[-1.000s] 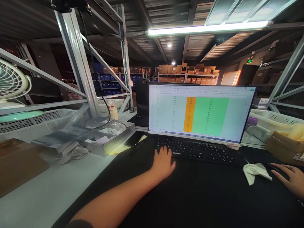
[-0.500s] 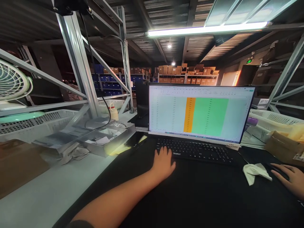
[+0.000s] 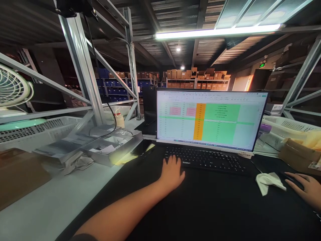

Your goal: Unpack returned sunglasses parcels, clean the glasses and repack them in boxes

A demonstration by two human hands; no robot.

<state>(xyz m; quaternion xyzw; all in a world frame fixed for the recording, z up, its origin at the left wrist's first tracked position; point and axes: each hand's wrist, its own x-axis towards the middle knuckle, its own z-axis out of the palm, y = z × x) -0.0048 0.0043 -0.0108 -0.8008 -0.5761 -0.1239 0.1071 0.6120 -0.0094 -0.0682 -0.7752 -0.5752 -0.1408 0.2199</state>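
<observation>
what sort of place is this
Most likely a warehouse or stockroom with a computer desk: cardboard boxes line the far shelves, blue bins fill the racks beside them, and a monitor showing a spreadsheet stands behind the keyboard.

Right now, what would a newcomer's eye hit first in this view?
Probably the lit monitor near the centre, with its orange column and broad green block. Next, the glaring tube light under the roof above it. Then the hands: the left hand at the near left corner of the black keyboard, the right hand on a dark mouse at the far right.
</observation>
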